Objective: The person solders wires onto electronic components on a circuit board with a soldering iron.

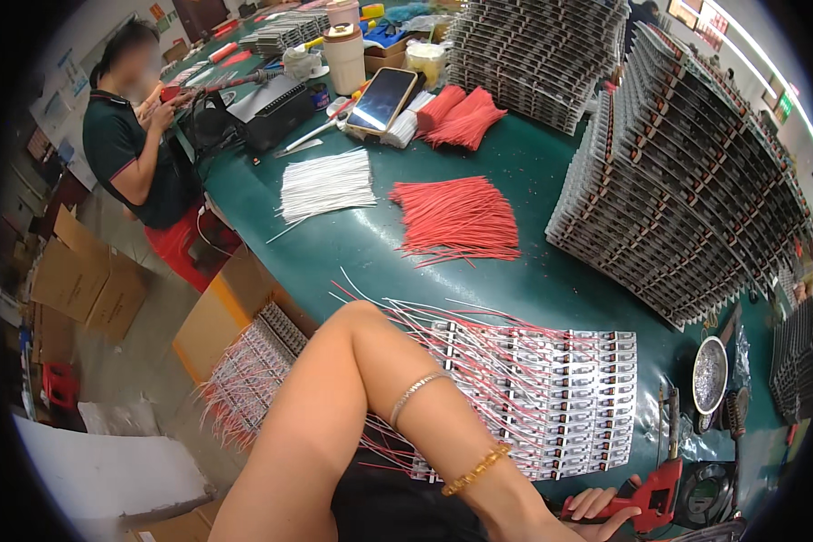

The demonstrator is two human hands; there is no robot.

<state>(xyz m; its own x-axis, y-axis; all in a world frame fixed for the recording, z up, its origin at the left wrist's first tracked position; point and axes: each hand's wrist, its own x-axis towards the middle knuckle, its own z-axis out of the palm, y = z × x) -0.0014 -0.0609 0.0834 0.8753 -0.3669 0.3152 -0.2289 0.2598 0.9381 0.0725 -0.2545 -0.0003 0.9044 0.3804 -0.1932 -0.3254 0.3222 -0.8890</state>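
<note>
My left arm bends sharply over the work, and its forearm crosses to the lower right. My left hand is closed at the dark handle of a red soldering gun, partly cut off by the lower edge. The gun's thin metal tip points away from me. Left of it lies a panel of small circuit boards in rows, with red and white wires strewn over its left part. My forearm hides some of the panel. No right hand can be made out.
Bundles of white wires and red wires lie farther back. Tall board stacks stand at right, near a bowl of silvery bits. A phone leans behind. Wired panels fill a carton at left; a co-worker sits beyond.
</note>
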